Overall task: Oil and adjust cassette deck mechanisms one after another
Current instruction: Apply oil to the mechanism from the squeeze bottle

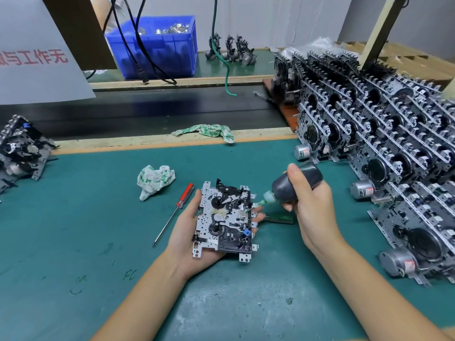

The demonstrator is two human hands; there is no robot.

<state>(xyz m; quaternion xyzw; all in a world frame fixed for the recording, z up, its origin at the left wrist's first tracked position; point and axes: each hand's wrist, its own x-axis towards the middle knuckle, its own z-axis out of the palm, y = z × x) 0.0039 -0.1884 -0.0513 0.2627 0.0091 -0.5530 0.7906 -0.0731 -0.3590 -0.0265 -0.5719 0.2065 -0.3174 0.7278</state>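
- Oiling is the step in hand, by my reading: the right hand (pixel 307 200) wraps its fingers around a dark oil bottle (pixel 296 184), tipped so that its green nozzle (pixel 267 196) points down and left at the right edge of the cassette deck mechanism (pixel 225 220).
- The left hand (pixel 194 232) cradles that mechanism from beneath, above the green mat (pixel 73 230), thumb curled over the left edge and fingertips showing past the right edge.
- The nozzle tip sits at, or just above, a small metal part near the edge; whether it touches cannot be told.
- A good job here likely calls for a light squeeze and a steady plate, so oil lands only on the pivot and stays off the two reel hubs.
- A red-handled screwdriver (pixel 182 200) lies on the mat just left of the held unit, handy for adjusting.
- A crumpled rag (pixel 155 179) lies near for wiping any excess.
- Many more mechanisms are stacked in rows (pixel 381 143) at the right, and a smaller pile (pixel 22 148) sits at the left.
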